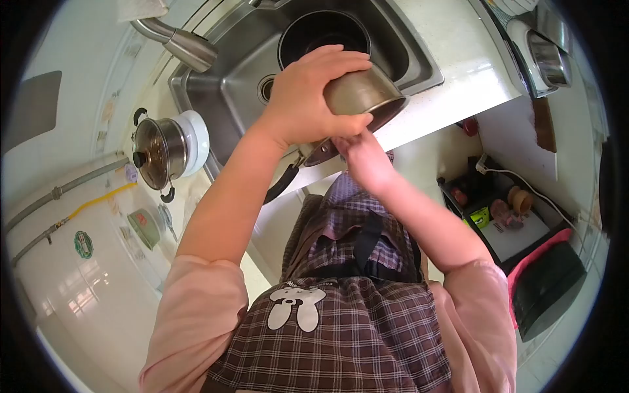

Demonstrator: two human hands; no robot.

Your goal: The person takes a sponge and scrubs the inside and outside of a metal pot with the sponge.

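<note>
My left hand (304, 98) grips a metal saucepan (360, 90) from outside, with fingers over its base and side and the thumb towards the rim. The pan is tipped on its side near the sink's front edge, its opening facing me. Its black handle (282, 184) points down and left. My right hand (365, 160) reaches into the pan's opening; its fingers are mostly hidden there, so what they hold, if anything, does not show. Behind the pan, a dark round pot (321, 29) sits in the steel sink (236, 98).
A faucet head (190, 51) hangs over the sink's left side. Left of the sink stand a lidded pot (164, 154) and white dishes (195, 143). A dish rack with metal bowls (549, 59) is at the right. Below it are a black shelf unit and a dark bin (553, 288).
</note>
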